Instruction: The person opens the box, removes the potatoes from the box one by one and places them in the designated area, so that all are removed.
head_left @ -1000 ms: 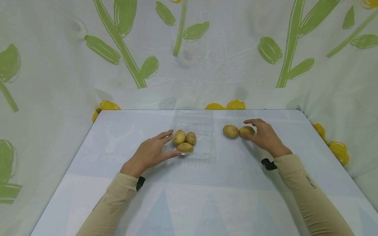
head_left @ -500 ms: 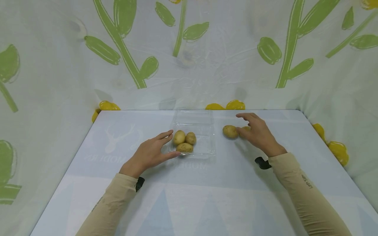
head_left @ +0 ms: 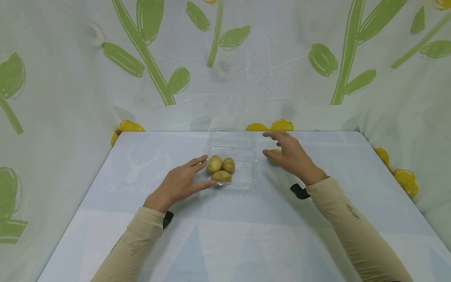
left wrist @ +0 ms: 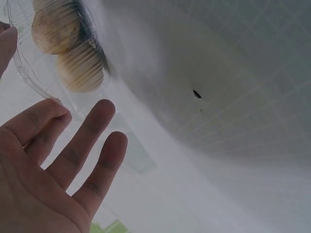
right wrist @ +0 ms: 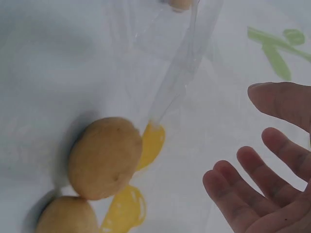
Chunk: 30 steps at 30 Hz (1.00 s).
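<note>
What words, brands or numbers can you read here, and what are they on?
"MODERN", probably: faint lettering on the table, left of the clear container; not certain.
More table lettering, just in front of the container: too faint to read.
Print on right sleeve and left sleeve: too small.
Potatoes: no text visible.

The person's right hand [head_left: 293, 156] is covering most of one loose potato [head_left: 275, 150] over there; the neighbouring potato [right wrist: 68, 216] is being cut off by the right wrist view's bottom edge.

table [head_left: 225, 243]: white, printed | far middle: clear container [head_left: 245, 172] | right of it: potato [right wrist: 105, 158]; second potato [right wrist: 67, 217] just beside
</note>
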Available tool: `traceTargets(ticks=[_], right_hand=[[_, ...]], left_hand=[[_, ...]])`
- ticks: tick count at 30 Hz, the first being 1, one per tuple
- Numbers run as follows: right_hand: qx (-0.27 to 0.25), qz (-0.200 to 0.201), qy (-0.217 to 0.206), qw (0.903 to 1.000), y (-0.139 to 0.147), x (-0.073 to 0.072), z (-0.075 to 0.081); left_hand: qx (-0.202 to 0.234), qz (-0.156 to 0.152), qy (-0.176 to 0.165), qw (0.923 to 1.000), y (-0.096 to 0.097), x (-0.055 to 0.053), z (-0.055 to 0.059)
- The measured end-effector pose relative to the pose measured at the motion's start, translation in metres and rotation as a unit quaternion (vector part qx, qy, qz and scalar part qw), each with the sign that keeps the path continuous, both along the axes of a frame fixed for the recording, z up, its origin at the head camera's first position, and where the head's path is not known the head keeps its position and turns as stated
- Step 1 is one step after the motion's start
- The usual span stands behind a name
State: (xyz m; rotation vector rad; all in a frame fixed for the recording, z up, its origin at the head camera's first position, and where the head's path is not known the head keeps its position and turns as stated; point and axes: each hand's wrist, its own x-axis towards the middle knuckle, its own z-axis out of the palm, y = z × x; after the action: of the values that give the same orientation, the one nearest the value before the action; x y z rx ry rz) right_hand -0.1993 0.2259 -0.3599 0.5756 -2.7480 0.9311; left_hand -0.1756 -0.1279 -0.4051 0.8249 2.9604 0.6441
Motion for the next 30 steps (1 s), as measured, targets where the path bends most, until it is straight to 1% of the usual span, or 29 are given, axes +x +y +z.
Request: traceTargets(ticks=[4,8,11,15,20,23,30], right_hand=[[0.007,0.011,0.012,0.9999,-0.012,0.0,0.003],[0.005,0.032,0.027,0.9991,-0.023,-0.002,0.002],[0.01,0.046,0.023,0.9986,-0.032,-0.002,0.002],[0.019,0.068,0.029,0.9971,-0.043,-0.003,-0.001],[0.017,0.103,0.051,0.9933,-0.057,-0.004,-0.008],[0.015,0.113,0.043,0.9925,-0.065,-0.004,-0.014],[-0.01,0.134,-0.002,0.9909,-0.077,-0.005,-0.026]], left_hand=[[-0.003,0.001,-0.002,1.0,0.0,0.0,0.0],[-0.004,0.001,-0.003,1.0,0.0,0.0,0.0],[-0.003,0.001,-0.004,1.0,0.0,0.0,0.0],[-0.004,0.003,-0.007,1.0,0.0,0.0,0.0],[-0.002,0.005,-0.01,0.9999,0.0,0.0,0.001],[-0.001,0.006,-0.008,0.9999,0.0,0.001,0.0],[0.001,0.003,0.0,1.0,0.0,0.002,-0.001]])
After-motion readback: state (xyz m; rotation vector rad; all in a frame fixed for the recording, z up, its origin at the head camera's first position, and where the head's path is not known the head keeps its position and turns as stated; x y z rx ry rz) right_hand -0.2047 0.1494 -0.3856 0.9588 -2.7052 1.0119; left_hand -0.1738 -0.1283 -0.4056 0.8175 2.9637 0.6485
